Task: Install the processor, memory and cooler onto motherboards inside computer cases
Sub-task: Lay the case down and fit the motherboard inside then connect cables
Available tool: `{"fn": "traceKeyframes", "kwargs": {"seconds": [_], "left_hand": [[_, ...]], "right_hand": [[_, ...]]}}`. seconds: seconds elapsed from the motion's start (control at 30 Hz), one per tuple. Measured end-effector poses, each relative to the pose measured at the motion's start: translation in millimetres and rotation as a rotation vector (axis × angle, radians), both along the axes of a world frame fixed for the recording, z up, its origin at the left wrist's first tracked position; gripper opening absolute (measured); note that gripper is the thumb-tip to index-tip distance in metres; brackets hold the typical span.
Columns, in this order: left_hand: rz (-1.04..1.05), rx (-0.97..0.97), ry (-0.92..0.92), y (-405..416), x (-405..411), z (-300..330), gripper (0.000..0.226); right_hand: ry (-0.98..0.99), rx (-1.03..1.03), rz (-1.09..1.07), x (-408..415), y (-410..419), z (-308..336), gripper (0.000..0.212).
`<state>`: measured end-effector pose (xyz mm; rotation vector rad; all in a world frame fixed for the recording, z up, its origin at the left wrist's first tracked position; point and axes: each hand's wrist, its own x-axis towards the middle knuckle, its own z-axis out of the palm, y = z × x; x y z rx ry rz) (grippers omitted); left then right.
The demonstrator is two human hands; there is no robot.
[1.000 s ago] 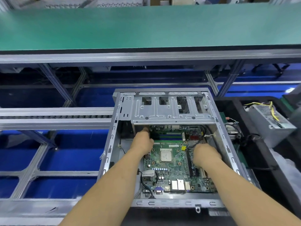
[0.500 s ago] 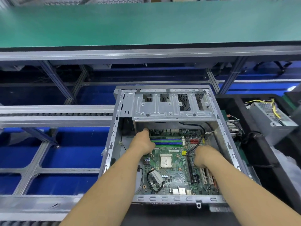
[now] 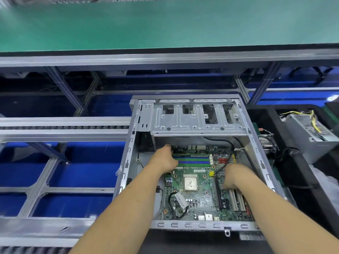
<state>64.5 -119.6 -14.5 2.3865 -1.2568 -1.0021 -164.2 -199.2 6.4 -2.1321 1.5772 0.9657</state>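
Inside an open steel computer case (image 3: 128, 162), a person's left hand (image 3: 166, 160) presses on the left end of the memory slots (image 3: 191, 160), apparently with a thumb. The right hand (image 3: 233, 176) rests curled on the motherboard (image 3: 200, 200); its grip cannot be judged. The processor (image 3: 190, 183) lies between both hands; board lettering is unreadable.

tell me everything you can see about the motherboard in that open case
The motherboard is a green circuit board lying flat on the floor of the open metal case. A bare silver processor sits near its middle, with no cooler over it. Blue and green memory slots run across its far end, and long expansion slots line its right side. The left hand rests at the slots' left end; the right hand is on the right side.
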Motion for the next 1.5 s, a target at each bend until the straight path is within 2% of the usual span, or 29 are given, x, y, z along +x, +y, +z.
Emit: {"fn": "traceKeyframes", "kwargs": {"seconds": [0.1, 0.23, 0.37, 0.47, 0.63, 0.73, 0.83, 0.9, 0.97, 1.07, 1.17, 1.5], "left_hand": [[0.021, -0.01, 0.025, 1, -2, -3, 0.058], [0.033, -0.029, 0.018, 0, -1, -5, 0.054], [0.045, -0.021, 0.054, -2, 2, -3, 0.056], [0.057, -0.017, 0.073, -1, 1, -5, 0.059], [0.031, -0.003, -0.003, 1, -2, -6, 0.053], [0.053, 0.041, -0.071, 2, -2, -2, 0.052], [0.131, 0.027, -0.068, 3, 0, -1, 0.05], [0.177, 0.029, -0.017, 4, 1, -1, 0.047], [0.225, 0.03, 0.065, 4, 3, -3, 0.049], [0.323, -0.032, 0.161, 4, 5, -2, 0.044], [0.314, -0.05, 0.144, 4, 5, -3, 0.027], [0.202, -0.073, 0.059, 5, 3, -4, 0.035]], "right_hand": [[0.029, -0.029, 0.016, 2, 1, 0, 0.036], [0.045, -0.016, 0.049, 3, -1, 1, 0.036], [0.041, -0.012, 0.073, 5, -2, 4, 0.012], [-0.001, -0.035, 0.032, 4, 0, 6, 0.009], [-0.054, -0.103, 0.006, 4, 7, 13, 0.021], [-0.137, -0.253, 0.023, 7, 15, 22, 0.003], [-0.411, -0.332, -0.056, 18, 13, 21, 0.028], [-0.637, -0.262, -0.2, 27, 6, 18, 0.033], [-0.751, -0.208, -0.334, 31, -4, 13, 0.034], [-0.809, -0.146, -0.45, 31, -14, 5, 0.043], [-0.817, -0.135, -0.474, 32, -16, -1, 0.05], [-0.84, -0.133, -0.448, 30, -15, -5, 0.057]]}}
